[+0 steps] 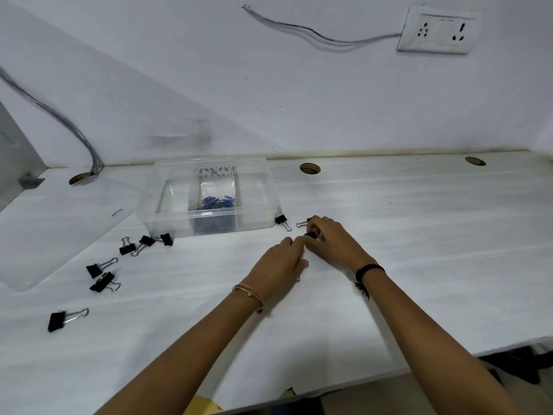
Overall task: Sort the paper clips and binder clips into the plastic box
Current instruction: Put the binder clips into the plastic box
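A clear plastic box (167,223) stands on the white table, divided into compartments. Blue paper clips (216,202) lie in its middle compartment. Several black binder clips lie loose left of the box, among them one (166,238) at its front corner and one (63,319) near the left front. Another binder clip (282,220) lies against the box's right corner. My right hand (332,241) is closed on a small black binder clip (310,234). My left hand (279,262) touches the right hand's fingertips; whether it holds anything is hidden.
The white table (419,235) has round cable holes (310,168) along its back edge. Grey cables (59,115) run down the wall into a hole at the left. A wall socket (438,29) sits at the upper right. The table's front edge runs at the lower right.
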